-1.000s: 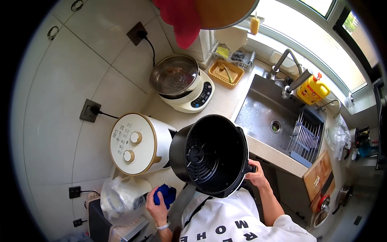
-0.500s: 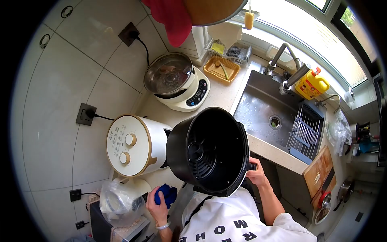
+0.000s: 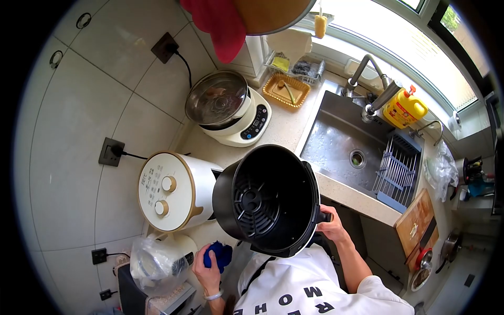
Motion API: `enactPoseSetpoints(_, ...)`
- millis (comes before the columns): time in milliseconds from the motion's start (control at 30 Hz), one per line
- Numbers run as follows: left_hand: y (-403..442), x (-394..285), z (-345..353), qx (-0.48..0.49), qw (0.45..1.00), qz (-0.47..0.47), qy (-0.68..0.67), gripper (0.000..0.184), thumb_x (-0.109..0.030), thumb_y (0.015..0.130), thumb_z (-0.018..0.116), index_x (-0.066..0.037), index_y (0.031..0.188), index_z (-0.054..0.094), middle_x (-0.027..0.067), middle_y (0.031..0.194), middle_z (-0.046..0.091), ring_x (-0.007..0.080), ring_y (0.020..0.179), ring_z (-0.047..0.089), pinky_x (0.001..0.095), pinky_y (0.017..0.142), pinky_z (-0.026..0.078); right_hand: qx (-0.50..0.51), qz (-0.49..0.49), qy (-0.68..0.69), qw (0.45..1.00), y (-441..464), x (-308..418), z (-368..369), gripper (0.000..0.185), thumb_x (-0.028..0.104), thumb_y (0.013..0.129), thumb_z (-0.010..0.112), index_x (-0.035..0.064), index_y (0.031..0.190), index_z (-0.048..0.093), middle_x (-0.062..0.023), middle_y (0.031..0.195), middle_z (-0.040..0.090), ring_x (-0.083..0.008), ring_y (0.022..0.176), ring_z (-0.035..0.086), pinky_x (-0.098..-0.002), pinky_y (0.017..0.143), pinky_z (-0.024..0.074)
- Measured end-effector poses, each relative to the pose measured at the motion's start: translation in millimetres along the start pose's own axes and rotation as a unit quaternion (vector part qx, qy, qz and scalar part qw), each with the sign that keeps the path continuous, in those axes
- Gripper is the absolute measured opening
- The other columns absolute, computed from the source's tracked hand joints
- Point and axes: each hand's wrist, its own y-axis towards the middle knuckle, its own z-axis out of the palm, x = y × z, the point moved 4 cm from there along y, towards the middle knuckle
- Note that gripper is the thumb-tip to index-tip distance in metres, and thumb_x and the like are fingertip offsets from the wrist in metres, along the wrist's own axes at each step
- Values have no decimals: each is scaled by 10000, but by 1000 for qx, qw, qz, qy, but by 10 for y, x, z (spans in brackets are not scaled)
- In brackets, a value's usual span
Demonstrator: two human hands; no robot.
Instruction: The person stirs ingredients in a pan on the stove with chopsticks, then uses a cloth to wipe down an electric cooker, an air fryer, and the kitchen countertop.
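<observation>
A black air fryer basket (image 3: 236, 184) is held up in front of the white shirt, its open top tilted toward me so the slotted round plate (image 3: 255, 210) inside shows. My right hand (image 3: 332, 224) is closed round the basket's handle (image 3: 324, 214). Lower left, my left hand (image 3: 206, 266) grips a bunched dark blue cloth (image 3: 219, 256), apart from the basket. Just left of the basket stands the white air fryer (image 3: 167, 190) with two gold-rimmed knobs on its top; its side opening is partly hidden behind the basket.
A white electric pot (image 3: 239, 123) with a glass lid sits behind the air fryer. Rightward is the steel sink (image 3: 336, 136) with a drying rack (image 3: 398, 173). A gold tray (image 3: 286, 90), a yellow bottle (image 3: 404, 108) and a cutting board (image 3: 417, 223) stand around it.
The basket has shifted slightly left and down, and tilted so more of its slotted plate shows. The left hand still holds the blue cloth, almost in the same place.
</observation>
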Motion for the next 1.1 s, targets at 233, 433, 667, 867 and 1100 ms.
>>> enactPoseSetpoints(233,-4,-32,8,9,1000,-11,8,197,-131,933,616,-1,1066,681,164,998,705,322,919,676,381,852,507,22,3,7,1000,16,-3,18,537,17,582,674,-45,1115,662,-43,1001,663,-129,915,595,-249,861,463)
enactPoseSetpoints(433,-4,-21,-3,10,1000,-7,20,200,-122,931,614,3,1071,682,172,1003,706,322,928,676,384,861,504,29,19,8,999,32,29,68,534,24,602,660,-49,1131,660,-49,991,674,-130,903,597,-249,861,461)
enactPoseSetpoints(667,-4,-4,20,12,999,-13,34,209,-128,931,619,10,1075,683,175,1006,708,323,926,677,385,861,505,39,21,-3,999,49,11,86,491,32,613,653,-52,1097,672,-50,979,681,-126,886,600,-246,855,457)
enactPoseSetpoints(867,-18,42,41,11,1000,-6,27,199,-138,928,627,-7,1067,680,173,981,697,336,903,672,392,828,513,-34,33,-187,981,101,199,-18,339,62,648,657,-15,977,681,-28,834,655,-104,797,587,-245,772,461)
enactPoseSetpoints(1100,-52,103,19,2,1000,-17,-4,196,-149,929,630,-11,1059,682,168,970,694,331,897,674,386,821,516,-64,42,-503,861,268,10,-6,371,119,669,677,-25,1011,662,-210,905,647,-364,855,635,-395,783,491)
